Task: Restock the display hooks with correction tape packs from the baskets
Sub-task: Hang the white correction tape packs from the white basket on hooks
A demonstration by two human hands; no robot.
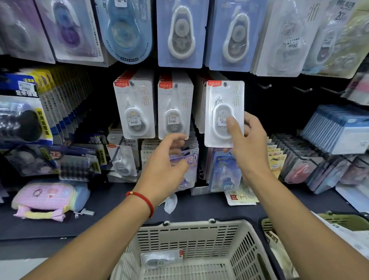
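Observation:
My right hand grips a white correction tape pack by its lower part and holds it upright in front of the third stack of like packs. My left hand reaches toward the bottom edge of the middle hanging pack, fingers apart, holding nothing. Another stack of the same packs hangs to its left. Below, a cream plastic basket holds one single pack lying flat. A second, olive basket shows at the right edge.
Bare black hooks stick out to the right of the held pack. Larger blue and purple tape packs hang in the row above. A pink pouch lies on the dark shelf at left; upright card stacks fill the right.

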